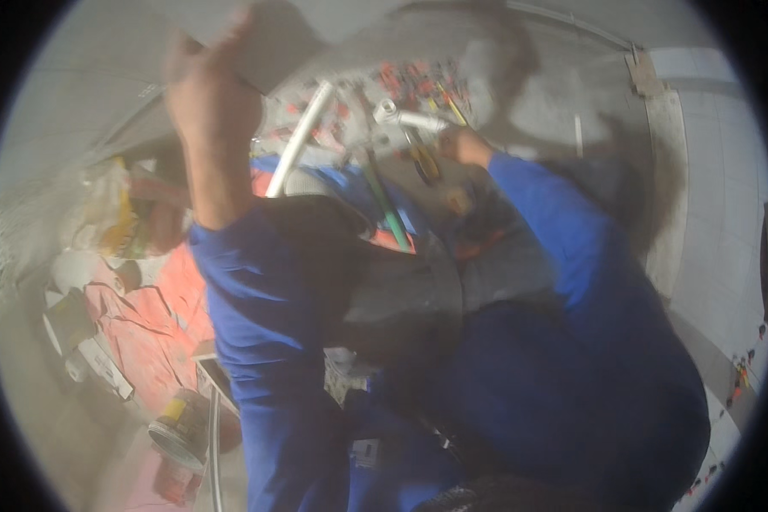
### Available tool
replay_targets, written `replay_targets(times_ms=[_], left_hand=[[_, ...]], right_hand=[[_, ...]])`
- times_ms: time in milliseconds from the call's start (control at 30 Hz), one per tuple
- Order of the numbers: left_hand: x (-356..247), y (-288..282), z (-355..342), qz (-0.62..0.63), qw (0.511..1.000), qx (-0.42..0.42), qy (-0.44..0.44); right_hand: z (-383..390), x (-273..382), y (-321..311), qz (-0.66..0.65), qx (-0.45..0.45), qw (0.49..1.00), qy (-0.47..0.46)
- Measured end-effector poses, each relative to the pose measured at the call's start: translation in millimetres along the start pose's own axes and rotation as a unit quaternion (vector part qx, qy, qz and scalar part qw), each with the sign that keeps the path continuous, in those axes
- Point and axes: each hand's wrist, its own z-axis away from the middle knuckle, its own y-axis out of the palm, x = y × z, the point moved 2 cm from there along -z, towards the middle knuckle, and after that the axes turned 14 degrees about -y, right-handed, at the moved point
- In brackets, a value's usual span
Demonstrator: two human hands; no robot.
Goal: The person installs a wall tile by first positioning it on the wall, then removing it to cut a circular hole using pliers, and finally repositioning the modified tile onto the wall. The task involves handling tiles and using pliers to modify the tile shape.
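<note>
My left hand (213,98) is raised at the upper left and smeared by motion. Its thumb and a finger stand apart, and I see nothing between them. On the right, my right hand (465,147) grips one end of a short white plastic pipe (422,121) with a round fitting (386,110) on its far end. Just below that pipe lies a tool with a yellow and black handle (424,160). A longer white pipe (301,136) slants between my hands. Next to it lies a tool with a green handle (386,205), its head hard to make out.
Many small red and black pieces (418,81) are scattered at the back. On the left are a plastic bag (119,218), crumpled red sheeting (154,328), a container (66,322) and a dirty bucket (179,431). Large pale tiles (717,196) line the right side.
</note>
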Motion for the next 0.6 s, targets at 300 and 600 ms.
replay_targets(times_ms=[300, 600], left_hand=[[-9, 1, 4, 0.486, 0.807, 0.113, -0.316], [-24, 15, 7, 0.621, 0.67, 0.137, -0.384]], right_hand=[[-3, -8, 88, -0.092, 0.008, 0.982, 0.163], [-35, -35, 153, 0.049, -0.107, 0.981, 0.152]])
